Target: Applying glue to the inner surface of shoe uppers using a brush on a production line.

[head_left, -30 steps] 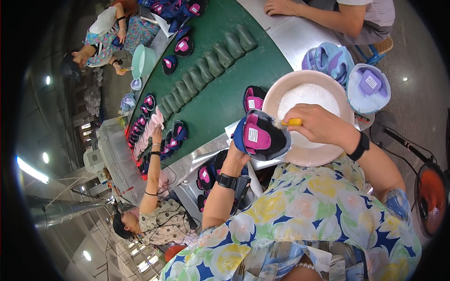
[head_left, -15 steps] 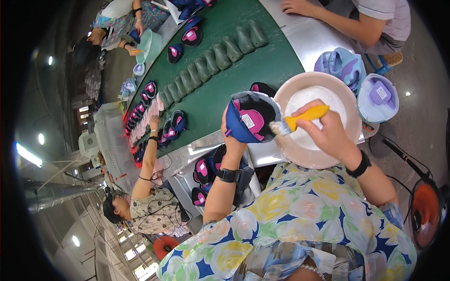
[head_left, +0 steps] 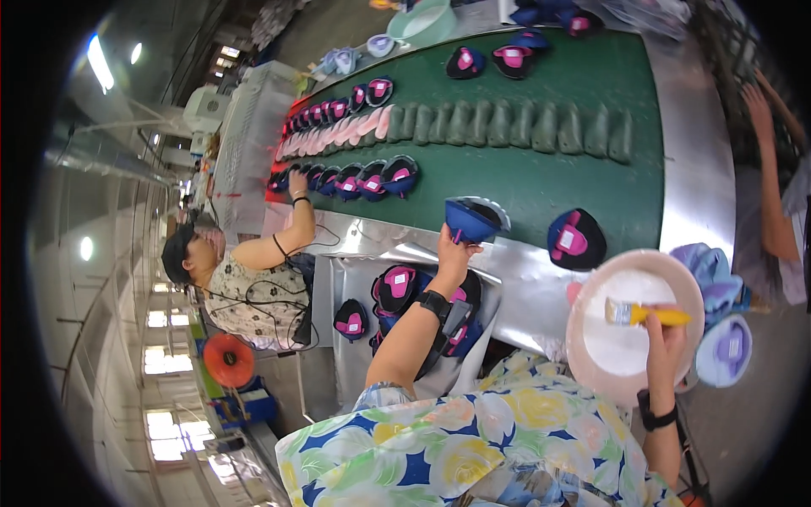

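The green desk [head_left: 524,190] carries a row of dark forms [head_left: 498,127], pink pieces [head_left: 338,133] and blue-and-pink uppers [head_left: 399,175].

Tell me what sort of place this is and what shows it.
Probably a footwear workshop or factory line: roughly foot-shaped dark green forms sit in a row on a long green work surface, similar navy-and-pink pieces line up beside them, and a co-worker reaches over the same surface.

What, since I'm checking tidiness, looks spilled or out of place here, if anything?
No spill shows. One blue-and-pink shoe upper lies alone beside the pale pink basin, apart from the rows of uppers farther left on the green surface, so it seems stray.
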